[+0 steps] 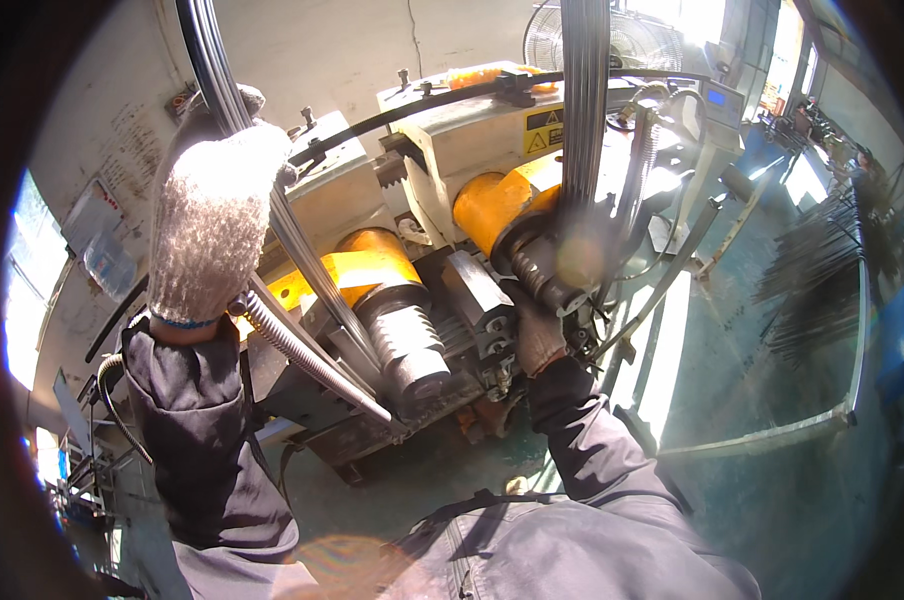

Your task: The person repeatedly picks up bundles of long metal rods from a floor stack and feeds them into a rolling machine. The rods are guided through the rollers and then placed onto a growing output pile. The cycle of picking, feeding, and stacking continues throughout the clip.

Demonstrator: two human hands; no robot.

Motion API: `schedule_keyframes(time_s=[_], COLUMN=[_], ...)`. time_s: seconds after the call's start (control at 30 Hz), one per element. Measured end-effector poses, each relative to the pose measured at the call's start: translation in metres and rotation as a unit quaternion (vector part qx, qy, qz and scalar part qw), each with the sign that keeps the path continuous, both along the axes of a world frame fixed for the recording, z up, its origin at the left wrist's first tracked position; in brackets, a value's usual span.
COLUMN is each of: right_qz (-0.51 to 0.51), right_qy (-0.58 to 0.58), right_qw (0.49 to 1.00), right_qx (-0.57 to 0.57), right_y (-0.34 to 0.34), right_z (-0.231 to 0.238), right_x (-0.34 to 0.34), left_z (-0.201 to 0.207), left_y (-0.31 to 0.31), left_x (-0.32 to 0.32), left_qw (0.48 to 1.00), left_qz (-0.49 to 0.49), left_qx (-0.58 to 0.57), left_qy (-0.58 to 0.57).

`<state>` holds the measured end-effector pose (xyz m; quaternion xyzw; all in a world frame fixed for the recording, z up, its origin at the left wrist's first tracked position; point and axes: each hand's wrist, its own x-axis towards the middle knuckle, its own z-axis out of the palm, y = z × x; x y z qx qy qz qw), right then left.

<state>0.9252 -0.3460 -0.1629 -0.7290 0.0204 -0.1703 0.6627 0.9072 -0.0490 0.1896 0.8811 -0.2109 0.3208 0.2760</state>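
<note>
My left hand (210, 215), in a pale knitted glove, is raised at the left. Its fingers wrap round a bundle of thin metal rods (317, 262), which slants down to the right past a yellow cylinder (372, 258) and a dark ridged roller (404, 345). Low on the machine, my right hand (540, 338), gloved too, reaches in beside a grey metal block (475, 285). Its fingers are hidden among dark parts, so what it touches cannot be made out. A second rod bundle (584, 100) stands upright near the second ridged roller (540, 262).
A flexible metal conduit (290, 345) runs below my left hand. Behind the machine is a large fan (612, 40); a control box with a small screen (722, 100) stands at the right. Further right, many rods (817, 280) lie near a metal floor frame (772, 440).
</note>
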Motion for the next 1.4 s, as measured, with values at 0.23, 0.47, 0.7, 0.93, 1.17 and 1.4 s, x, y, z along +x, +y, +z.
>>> schedule_keyframes(time_s=[0.23,0.47,0.7,0.93,1.17,1.4], right_qz=[-0.032,-0.035,-0.009,-0.014,-0.003,0.041], right_qy=[-0.110,-0.099,-0.021,-0.071,-0.098,-0.050], right_qw=[0.985,0.989,0.998,0.996,0.985,0.995], right_qx=[-0.127,-0.107,0.064,0.049,-0.144,-0.080], right_y=[-0.004,-0.004,0.005,0.002,-0.005,-0.008], right_z=[-0.016,-0.017,-0.003,-0.032,-0.051,-0.061], right_x=[0.007,0.008,0.004,0.023,0.018,0.016], left_z=[-0.008,-0.003,0.002,0.038,0.024,0.016], left_y=[0.001,0.019,0.004,-0.013,0.008,0.047], left_x=[0.003,0.008,-0.004,-0.012,-0.021,-0.024], left_qw=[0.995,0.989,0.995,0.987,0.995,0.982], left_qz=[-0.034,-0.058,-0.066,0.045,0.042,-0.027], left_qx=[-0.092,0.101,-0.073,-0.140,0.072,0.186], left_qy=[0.008,-0.089,0.030,0.060,0.054,0.021])
